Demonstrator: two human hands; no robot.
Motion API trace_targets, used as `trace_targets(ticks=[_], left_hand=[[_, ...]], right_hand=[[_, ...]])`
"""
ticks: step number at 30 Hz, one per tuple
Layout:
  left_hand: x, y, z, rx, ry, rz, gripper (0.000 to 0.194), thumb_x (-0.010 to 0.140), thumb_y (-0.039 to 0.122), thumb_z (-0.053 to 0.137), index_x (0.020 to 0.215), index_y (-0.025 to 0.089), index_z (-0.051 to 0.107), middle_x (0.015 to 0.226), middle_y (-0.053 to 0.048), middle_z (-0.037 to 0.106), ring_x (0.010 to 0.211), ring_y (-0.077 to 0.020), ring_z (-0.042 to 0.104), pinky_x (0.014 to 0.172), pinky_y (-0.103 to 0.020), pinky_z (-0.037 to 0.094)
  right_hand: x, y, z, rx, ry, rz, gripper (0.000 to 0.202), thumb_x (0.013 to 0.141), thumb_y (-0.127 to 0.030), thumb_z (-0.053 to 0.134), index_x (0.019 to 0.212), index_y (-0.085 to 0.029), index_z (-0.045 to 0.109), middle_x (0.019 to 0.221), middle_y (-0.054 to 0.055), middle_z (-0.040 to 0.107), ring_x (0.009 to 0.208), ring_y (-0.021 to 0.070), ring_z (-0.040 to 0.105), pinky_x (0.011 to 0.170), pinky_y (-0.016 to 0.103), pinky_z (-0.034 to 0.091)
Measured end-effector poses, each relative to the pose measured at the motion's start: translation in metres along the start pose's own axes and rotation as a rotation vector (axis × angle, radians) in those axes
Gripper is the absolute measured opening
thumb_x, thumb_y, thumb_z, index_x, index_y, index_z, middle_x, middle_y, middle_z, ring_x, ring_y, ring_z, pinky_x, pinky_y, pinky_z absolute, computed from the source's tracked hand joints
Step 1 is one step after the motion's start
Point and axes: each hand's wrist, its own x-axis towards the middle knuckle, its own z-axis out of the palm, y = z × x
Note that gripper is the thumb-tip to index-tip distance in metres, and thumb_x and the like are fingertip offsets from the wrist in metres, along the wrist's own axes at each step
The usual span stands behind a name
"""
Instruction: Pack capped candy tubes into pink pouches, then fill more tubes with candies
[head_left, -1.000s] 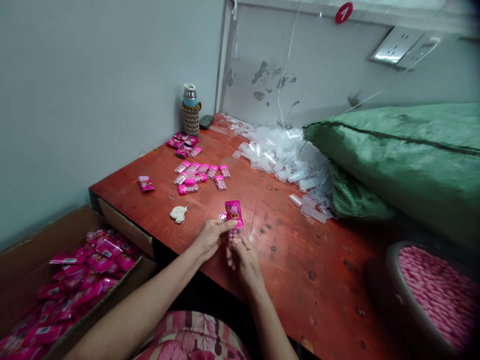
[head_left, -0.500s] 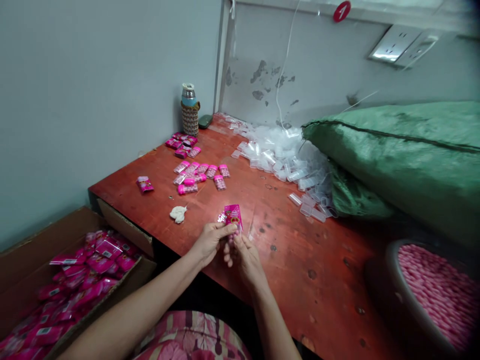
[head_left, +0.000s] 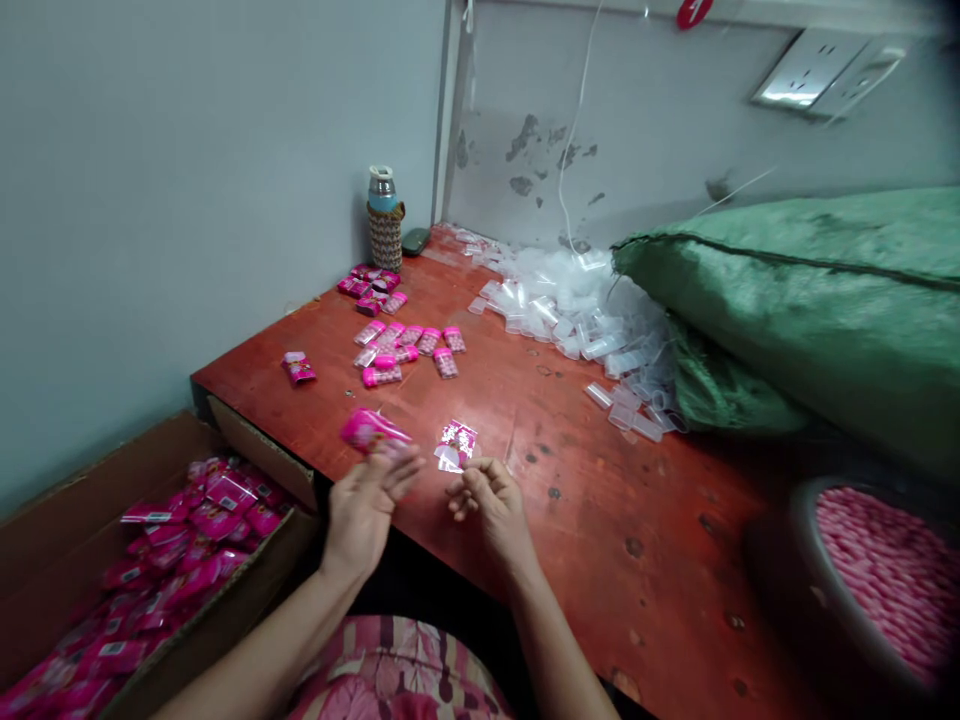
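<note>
My left hand point(head_left: 367, 505) holds a pink printed packet point(head_left: 373, 432) over the table's front edge, its thumb on the packet and its fingers stretched; both are smeared by motion. Just right of it, a small glossy pink-and-white printed piece point(head_left: 455, 445) appears to lie on the table. My right hand point(head_left: 491, 500) is beside its lower corner, with thumb and forefinger pinched together. Whether something is between those fingertips cannot be made out. Farther back lie several small clear bottles point(head_left: 445, 362) with pink caps and pink beads, and a single pink packet point(head_left: 300, 367).
A cardboard box point(head_left: 296, 555) of pink packets stands at the left. On the red table point(head_left: 570, 560) are a heap of clear plastic tubes point(head_left: 592, 330), a flask point(head_left: 385, 225) and more packets point(head_left: 369, 287). A green sack point(head_left: 810, 270) and a bowl point(head_left: 802, 540) of pink beads are at right.
My left hand has moved left with the pink packet, away from my right hand. The glossy printed piece is now uncovered. The white crumpled lump is now hidden behind the packet.
</note>
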Motion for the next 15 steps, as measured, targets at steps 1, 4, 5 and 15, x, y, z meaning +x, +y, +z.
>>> trace_targets(ticks=[1,4,5,15], left_hand=[[0.0,0.008,-0.008,-0.023,0.047,0.092,0.041,0.068,0.051,0.058,0.086,0.014,0.065,0.088,-0.01,0.068,0.082,-0.0223,0.063,0.08,-0.037,0.047],[0.01,0.022,-0.021,0.084,0.092,0.25,0.054,0.067,0.057,0.053,0.1,0.016,0.062,0.089,-0.011,0.068,0.086,-0.0244,0.062,0.085,-0.039,0.044],[0.017,0.02,-0.02,0.186,0.075,0.249,0.048,0.066,0.05,0.06,0.1,0.017,0.063,0.092,-0.01,0.067,0.091,-0.0241,0.06,0.088,-0.037,0.041],[0.079,-0.055,0.005,1.142,-0.367,0.456,0.021,0.068,0.018,0.064,0.087,0.028,0.065,0.116,-0.005,0.057,0.123,-0.0227,0.034,0.104,-0.045,0.006]], right_hand=[[0.001,-0.001,-0.003,-0.017,0.019,-0.001,0.024,0.074,-0.042,0.057,0.079,-0.019,0.049,0.062,-0.001,0.061,0.046,0.0094,0.054,0.042,0.019,0.042],[0.004,-0.003,-0.015,-0.084,0.084,-0.012,0.025,0.077,-0.043,0.053,0.075,-0.019,0.048,0.063,0.0,0.061,0.046,0.0085,0.053,0.041,0.018,0.04],[0.005,-0.003,-0.019,-0.103,0.096,-0.012,0.026,0.077,-0.044,0.052,0.074,-0.019,0.048,0.062,0.0,0.061,0.046,0.0085,0.053,0.042,0.018,0.04],[0.0,0.002,-0.024,-0.262,0.122,0.018,0.028,0.076,-0.045,0.053,0.073,-0.018,0.052,0.062,0.0,0.059,0.046,0.0081,0.05,0.042,0.018,0.038]])
